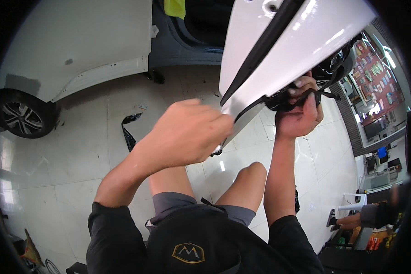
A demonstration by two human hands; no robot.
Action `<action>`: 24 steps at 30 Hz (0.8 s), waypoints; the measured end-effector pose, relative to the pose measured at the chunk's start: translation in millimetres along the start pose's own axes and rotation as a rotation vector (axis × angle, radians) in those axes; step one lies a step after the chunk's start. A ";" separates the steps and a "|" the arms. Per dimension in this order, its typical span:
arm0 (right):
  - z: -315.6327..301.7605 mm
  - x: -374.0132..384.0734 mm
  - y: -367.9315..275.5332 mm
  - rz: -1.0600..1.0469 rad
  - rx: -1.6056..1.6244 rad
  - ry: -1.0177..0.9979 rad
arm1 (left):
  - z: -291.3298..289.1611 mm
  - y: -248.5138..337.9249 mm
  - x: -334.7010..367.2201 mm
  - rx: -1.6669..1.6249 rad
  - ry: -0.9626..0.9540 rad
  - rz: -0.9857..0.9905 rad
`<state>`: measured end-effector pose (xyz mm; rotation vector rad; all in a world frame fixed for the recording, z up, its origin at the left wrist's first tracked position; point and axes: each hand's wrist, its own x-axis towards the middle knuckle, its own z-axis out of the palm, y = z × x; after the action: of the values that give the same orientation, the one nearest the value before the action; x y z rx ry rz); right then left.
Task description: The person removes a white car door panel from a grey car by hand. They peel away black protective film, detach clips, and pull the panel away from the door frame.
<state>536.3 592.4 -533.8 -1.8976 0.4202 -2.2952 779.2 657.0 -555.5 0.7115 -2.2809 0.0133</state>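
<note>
An open white car door (324, 23) reaches down from the upper right, with a black rubber seal strip (255, 55) along its inner edge. My left hand (192, 130) is closed at the door's lower corner, back of the hand up. What its fingers hold is hidden; a small white and black bit shows just below them. My right hand (303, 112) is beside the door's outer face, fingers curled around bunched glossy black film (281, 101). A narrow dark strip of it runs along the door's edge toward my left hand.
A white car panel (86, 41) and wheel (23, 114) stand at the left, beside a blue-grey door sill (187, 52). A black film scrap (128, 130) lies on the tiled floor. At the right are a white stool (354, 201) and another person's legs (351, 221).
</note>
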 end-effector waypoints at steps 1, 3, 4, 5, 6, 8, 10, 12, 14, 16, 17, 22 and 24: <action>-7.3 1.6 6.3 -0.047 0.002 -0.046 | -4.1 6.0 0.1 -0.022 -0.055 -0.094; -7.8 1.6 10.2 -0.061 0.043 -0.056 | -19.9 18.3 0.1 -0.064 -0.180 -0.286; -3.3 0.4 12.0 -0.084 0.048 -0.030 | -27.2 18.9 1.3 0.052 -0.261 -0.291; -0.6 1.4 10.4 -0.077 0.028 -0.018 | -37.7 17.6 3.3 0.071 -0.279 -0.348; -2.1 2.4 9.1 -0.076 0.023 -0.030 | -49.3 15.9 6.2 0.092 -0.291 -0.405; -3.1 1.2 9.7 -0.056 0.043 -0.025 | -66.2 9.1 20.4 0.035 -0.285 -0.483; -2.6 1.4 6.1 -0.053 0.001 -0.040 | -53.9 -4.4 34.8 -0.100 -0.229 -0.311; -1.4 3.4 4.0 -0.051 -0.012 -0.050 | -43.2 -6.4 52.5 -0.123 -0.262 -0.174; -5.6 3.7 1.3 -0.043 -0.015 -0.051 | -36.1 -11.7 64.1 -0.106 -0.353 -0.084; -9.2 3.1 0.6 -0.057 -0.006 -0.053 | -31.6 -24.1 71.1 -0.185 -0.405 0.021; -9.9 2.1 -0.4 -0.061 -0.001 -0.058 | -29.6 -32.7 71.3 -0.273 -0.410 0.077; -5.0 -0.2 -2.7 -0.081 -0.020 -0.040 | -17.7 -65.8 69.8 -0.608 -0.470 0.184; -9.4 -1.1 -1.0 -0.068 -0.010 -0.038 | -6.8 -63.1 61.7 -0.605 -0.345 0.181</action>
<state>527.4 594.8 -536.1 -1.9866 0.3688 -2.2985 779.4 575.0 -522.4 0.1951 -2.4698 -0.7314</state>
